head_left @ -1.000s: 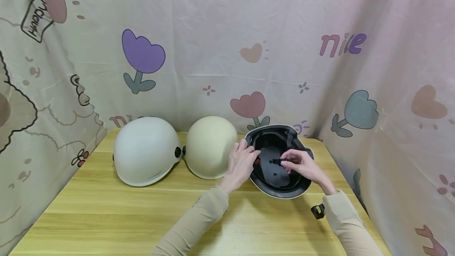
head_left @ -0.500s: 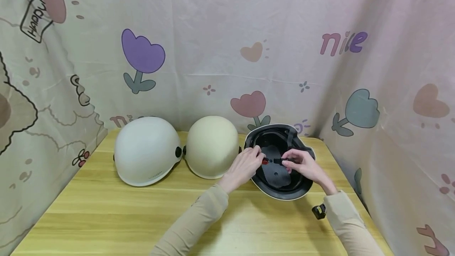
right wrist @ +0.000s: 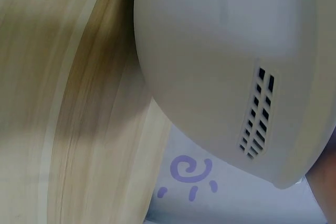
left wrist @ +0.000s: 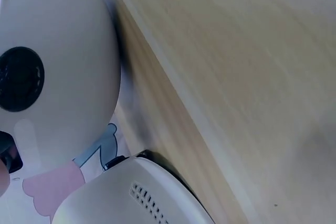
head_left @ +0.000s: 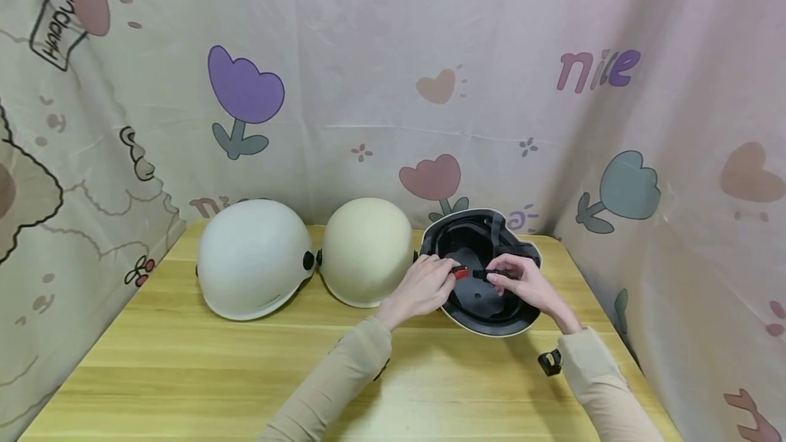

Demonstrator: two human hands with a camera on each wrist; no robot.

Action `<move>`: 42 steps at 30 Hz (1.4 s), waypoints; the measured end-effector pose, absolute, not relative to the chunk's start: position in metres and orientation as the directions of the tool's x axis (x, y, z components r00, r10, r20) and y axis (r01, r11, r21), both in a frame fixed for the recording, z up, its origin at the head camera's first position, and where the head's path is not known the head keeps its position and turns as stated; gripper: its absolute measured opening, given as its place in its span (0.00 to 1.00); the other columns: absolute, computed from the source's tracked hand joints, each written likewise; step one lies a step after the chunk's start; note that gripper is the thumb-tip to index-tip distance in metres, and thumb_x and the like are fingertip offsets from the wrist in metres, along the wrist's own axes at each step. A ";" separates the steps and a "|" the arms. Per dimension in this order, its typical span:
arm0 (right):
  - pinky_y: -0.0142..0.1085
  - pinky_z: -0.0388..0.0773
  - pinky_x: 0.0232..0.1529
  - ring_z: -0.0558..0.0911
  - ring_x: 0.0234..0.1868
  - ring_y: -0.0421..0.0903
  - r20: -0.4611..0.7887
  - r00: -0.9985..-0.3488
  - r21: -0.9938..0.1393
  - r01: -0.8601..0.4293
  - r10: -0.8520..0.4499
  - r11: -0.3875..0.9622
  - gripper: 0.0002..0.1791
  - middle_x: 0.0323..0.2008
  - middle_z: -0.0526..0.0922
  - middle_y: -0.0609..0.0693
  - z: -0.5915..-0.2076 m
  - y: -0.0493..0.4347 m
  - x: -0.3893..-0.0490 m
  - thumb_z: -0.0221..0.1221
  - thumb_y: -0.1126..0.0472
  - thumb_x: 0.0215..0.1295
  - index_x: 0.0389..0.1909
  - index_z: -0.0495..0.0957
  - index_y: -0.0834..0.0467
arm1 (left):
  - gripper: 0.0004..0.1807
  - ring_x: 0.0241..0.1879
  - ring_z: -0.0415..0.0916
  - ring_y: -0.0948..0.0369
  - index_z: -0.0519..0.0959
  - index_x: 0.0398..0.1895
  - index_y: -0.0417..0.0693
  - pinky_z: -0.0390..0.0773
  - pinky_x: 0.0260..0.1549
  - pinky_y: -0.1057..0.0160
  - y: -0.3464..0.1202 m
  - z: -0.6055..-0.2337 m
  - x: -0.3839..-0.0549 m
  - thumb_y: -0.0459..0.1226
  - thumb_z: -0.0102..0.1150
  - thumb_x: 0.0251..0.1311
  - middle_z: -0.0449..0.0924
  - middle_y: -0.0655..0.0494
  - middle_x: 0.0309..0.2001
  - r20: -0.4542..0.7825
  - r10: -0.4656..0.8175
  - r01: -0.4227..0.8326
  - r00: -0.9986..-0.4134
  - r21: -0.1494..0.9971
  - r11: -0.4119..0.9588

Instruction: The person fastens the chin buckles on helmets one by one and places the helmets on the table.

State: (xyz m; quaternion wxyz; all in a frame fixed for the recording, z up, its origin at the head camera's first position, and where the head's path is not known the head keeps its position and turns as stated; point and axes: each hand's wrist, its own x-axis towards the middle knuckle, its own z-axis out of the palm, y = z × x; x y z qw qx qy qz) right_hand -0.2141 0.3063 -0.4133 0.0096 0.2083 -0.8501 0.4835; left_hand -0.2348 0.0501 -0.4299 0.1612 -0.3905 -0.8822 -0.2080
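Observation:
An upturned helmet [head_left: 491,328] with a black lining lies at the right of the table, its hollow toward me. Over its opening my left hand [head_left: 420,288] pinches a red buckle piece [head_left: 460,272] on the strap. Facing it, a black buckle end [head_left: 480,275] is pinched between the thumb and fingers of my right hand [head_left: 522,283]. A small gap separates the two pieces. The right wrist view has the vented outer shell [right wrist: 220,77] of the helmet, with the fingers mostly out of sight. In the left wrist view, a round black knob [left wrist: 21,78] shows on a shell.
To the left, a cream helmet [head_left: 366,251] and a larger white helmet [head_left: 252,258] stand dome up, side by side. A small black object with a yellow mark [head_left: 550,362] is near my right cuff. Behind the wooden table [head_left: 215,374] hangs a printed curtain [head_left: 344,74].
My left hand has moved right from the helmet's left rim, bringing the red buckle piece close to the black end. The right hand stays nearly in place. The helmet has tipped slightly.

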 end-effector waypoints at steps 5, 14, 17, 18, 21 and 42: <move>0.40 0.83 0.29 0.81 0.23 0.43 0.224 -0.911 -0.811 -0.372 -0.347 0.452 0.08 0.27 0.81 0.54 -0.411 0.307 -0.216 0.61 0.68 0.69 0.43 0.78 0.68 | 0.16 0.50 0.79 0.58 0.78 0.57 0.50 0.72 0.58 0.60 0.051 -0.428 -0.236 0.43 0.44 0.75 0.85 0.58 0.50 0.425 0.647 0.766 -0.633 0.222 0.604; 0.38 0.83 0.30 0.81 0.25 0.43 0.201 -0.916 -0.811 -0.354 -0.347 0.466 0.10 0.28 0.82 0.58 -0.404 0.306 -0.221 0.62 0.67 0.69 0.45 0.78 0.70 | 0.15 0.44 0.83 0.60 0.78 0.53 0.49 0.73 0.56 0.59 0.048 -0.432 -0.237 0.46 0.51 0.75 0.87 0.57 0.42 0.447 0.677 0.805 -0.585 0.221 0.550; 0.38 0.83 0.31 0.82 0.25 0.43 0.207 -0.914 -0.807 -0.361 -0.349 0.468 0.10 0.28 0.82 0.61 -0.402 0.305 -0.224 0.62 0.67 0.68 0.46 0.78 0.70 | 0.14 0.42 0.83 0.59 0.79 0.52 0.50 0.72 0.55 0.58 0.046 -0.435 -0.239 0.47 0.53 0.73 0.87 0.57 0.39 0.439 0.681 0.809 -0.586 0.268 0.523; 0.38 0.84 0.31 0.82 0.25 0.43 0.210 -0.913 -0.806 -0.364 -0.349 0.468 0.10 0.28 0.82 0.61 -0.401 0.305 -0.225 0.62 0.68 0.68 0.46 0.79 0.70 | 0.14 0.42 0.83 0.59 0.79 0.52 0.50 0.72 0.55 0.58 0.046 -0.436 -0.240 0.48 0.53 0.72 0.87 0.57 0.39 0.439 0.681 0.809 -0.587 0.280 0.517; 0.38 0.84 0.32 0.82 0.26 0.42 0.224 -0.908 -0.798 -0.379 -0.354 0.468 0.09 0.29 0.83 0.63 -0.400 0.305 -0.227 0.63 0.68 0.67 0.46 0.80 0.67 | 0.14 0.43 0.83 0.59 0.79 0.51 0.51 0.71 0.56 0.58 0.044 -0.438 -0.243 0.48 0.54 0.72 0.88 0.57 0.40 0.426 0.676 0.799 -0.601 0.339 0.497; 0.29 0.85 0.43 0.88 0.37 0.43 0.171 -0.902 -0.880 -0.320 -0.396 0.350 0.16 0.46 0.82 0.60 -0.402 0.309 -0.225 0.57 0.68 0.72 0.55 0.76 0.73 | 0.11 0.35 0.77 0.63 0.78 0.35 0.52 0.70 0.54 0.59 0.045 -0.437 -0.254 0.49 0.60 0.68 0.82 0.61 0.29 0.390 0.691 0.771 -0.609 0.494 0.401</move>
